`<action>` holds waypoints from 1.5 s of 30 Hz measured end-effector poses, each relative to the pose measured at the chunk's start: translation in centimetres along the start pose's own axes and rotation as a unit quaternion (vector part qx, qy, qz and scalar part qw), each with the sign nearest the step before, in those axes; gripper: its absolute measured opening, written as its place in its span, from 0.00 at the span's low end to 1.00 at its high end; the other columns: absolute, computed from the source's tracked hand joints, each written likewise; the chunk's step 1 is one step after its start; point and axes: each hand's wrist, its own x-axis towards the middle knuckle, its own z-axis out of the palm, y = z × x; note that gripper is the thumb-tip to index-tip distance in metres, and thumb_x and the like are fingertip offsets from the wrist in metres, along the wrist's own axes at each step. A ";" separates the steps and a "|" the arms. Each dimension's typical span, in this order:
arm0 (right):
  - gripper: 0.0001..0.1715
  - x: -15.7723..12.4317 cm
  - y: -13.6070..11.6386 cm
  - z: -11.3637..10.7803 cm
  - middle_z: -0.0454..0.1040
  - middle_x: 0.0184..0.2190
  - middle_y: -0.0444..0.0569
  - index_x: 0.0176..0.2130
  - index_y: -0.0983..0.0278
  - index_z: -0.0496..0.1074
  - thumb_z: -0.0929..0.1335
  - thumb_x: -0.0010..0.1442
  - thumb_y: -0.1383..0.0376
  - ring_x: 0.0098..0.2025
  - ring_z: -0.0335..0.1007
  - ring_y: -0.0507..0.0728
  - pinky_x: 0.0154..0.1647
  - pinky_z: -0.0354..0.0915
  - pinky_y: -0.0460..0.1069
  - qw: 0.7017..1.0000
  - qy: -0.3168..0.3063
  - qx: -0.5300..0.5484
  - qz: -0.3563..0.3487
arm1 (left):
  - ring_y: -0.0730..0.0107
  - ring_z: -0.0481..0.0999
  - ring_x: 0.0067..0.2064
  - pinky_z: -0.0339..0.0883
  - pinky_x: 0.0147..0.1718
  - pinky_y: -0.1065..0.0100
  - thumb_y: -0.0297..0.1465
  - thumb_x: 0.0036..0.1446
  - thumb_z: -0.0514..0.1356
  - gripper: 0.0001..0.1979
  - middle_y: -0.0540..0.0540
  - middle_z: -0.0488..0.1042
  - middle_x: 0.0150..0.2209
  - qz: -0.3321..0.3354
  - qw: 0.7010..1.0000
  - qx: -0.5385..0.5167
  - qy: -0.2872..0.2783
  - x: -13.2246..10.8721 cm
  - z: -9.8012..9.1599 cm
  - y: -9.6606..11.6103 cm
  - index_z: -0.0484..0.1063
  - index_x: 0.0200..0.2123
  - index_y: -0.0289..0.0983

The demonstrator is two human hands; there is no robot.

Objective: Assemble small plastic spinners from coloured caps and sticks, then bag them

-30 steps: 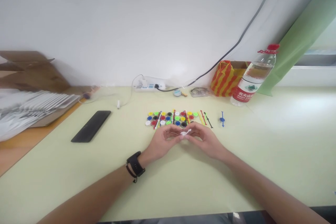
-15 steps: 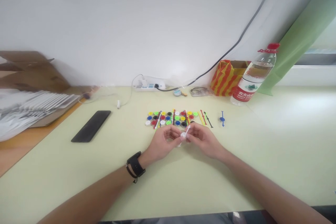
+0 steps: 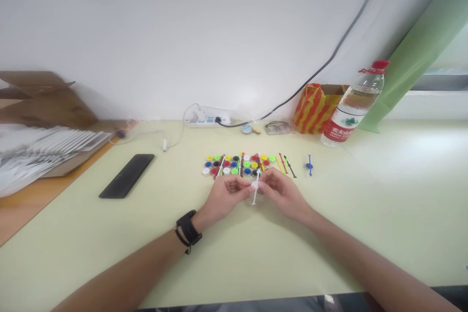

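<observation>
Disc [image 3: 254,185] and arrow [image 3: 255,197], both white, sit just nearer than the coloured discs [image 3: 255,165], pinched narrowly between the fingertips of my left hand [image 3: 224,197] and right hand [image 3: 286,194]. I judge a light, level hold on the rim suits best, thumbs off the arrow. Just beyond my hands, the coloured discs are the nearest obstacle; loose arrows [image 3: 283,163] and a blue spinner [image 3: 310,166] lie right, a black slab [image 3: 126,176] left.

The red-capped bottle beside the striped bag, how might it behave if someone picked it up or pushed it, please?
The bottle is probably heavy, as it looks mostly full. Its tall, narrow shape suggests it could tip if pushed near the red cap.
</observation>
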 end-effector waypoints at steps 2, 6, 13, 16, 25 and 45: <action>0.18 0.0 0.0 0.0 0.74 0.35 0.49 0.36 0.60 0.69 0.67 0.67 0.48 0.38 0.72 0.57 0.39 0.71 0.52 0.998 0.007 -0.056 -0.012 | 0.65 0.81 0.33 0.75 0.34 0.66 0.39 0.54 0.72 0.13 0.44 0.83 0.33 0.009 1.000 0.021 0.014 0.0 0.0 0.0 0.80 0.34 0.35; 0.20 -0.1 0.2 0.0 0.70 0.29 0.45 0.34 0.60 0.66 0.65 0.68 0.48 0.31 0.66 0.55 0.31 0.64 0.49 0.994 -0.010 -0.107 -0.007 | 0.63 0.82 0.37 0.76 0.39 0.64 0.38 0.55 0.71 0.11 0.43 0.83 0.35 0.030 0.997 0.067 0.007 -0.1 0.2 0.4 0.81 0.36 0.35; 0.19 -0.1 0.4 -0.4 0.65 0.26 0.41 0.33 0.59 0.60 0.60 0.72 0.51 0.27 0.60 0.53 0.27 0.57 0.48 0.986 -0.017 -0.165 -0.011 | 0.58 0.82 0.48 0.76 0.51 0.58 0.36 0.60 0.67 0.14 0.41 0.83 0.47 0.030 0.995 0.088 -0.024 -0.5 0.6 1.0 0.81 0.48 0.39; 0.18 0.0 0.4 -1.0 0.65 0.25 0.41 0.33 0.59 0.59 0.59 0.73 0.53 0.26 0.59 0.53 0.28 0.56 0.49 0.974 -0.010 -0.226 -0.020 | 0.57 0.81 0.50 0.74 0.52 0.58 0.36 0.61 0.66 0.19 0.41 0.82 0.50 0.030 0.993 0.097 -0.053 -0.6 0.6 0.9 0.77 0.55 0.40; 0.17 2.0 3.4 -9.6 0.71 0.27 0.48 0.27 0.59 0.61 0.62 0.67 0.58 0.33 0.66 0.59 0.35 0.58 0.52 0.867 0.152 -0.474 0.006 | 0.63 0.79 0.42 0.73 0.47 0.62 0.36 0.62 0.64 0.14 0.45 0.81 0.39 0.027 0.986 0.141 -0.083 -0.6 0.4 0.3 0.77 0.50 0.40; 0.09 2.2 5.6 -11.8 0.75 0.34 0.51 0.39 0.61 0.74 0.65 0.67 0.61 0.40 0.67 0.62 0.41 0.63 0.55 0.824 0.144 -0.546 -0.050 | 0.65 0.78 0.41 0.71 0.44 0.64 0.36 0.63 0.63 0.13 0.45 0.79 0.38 0.019 0.981 0.170 -0.092 -0.6 0.3 0.3 0.77 0.48 0.38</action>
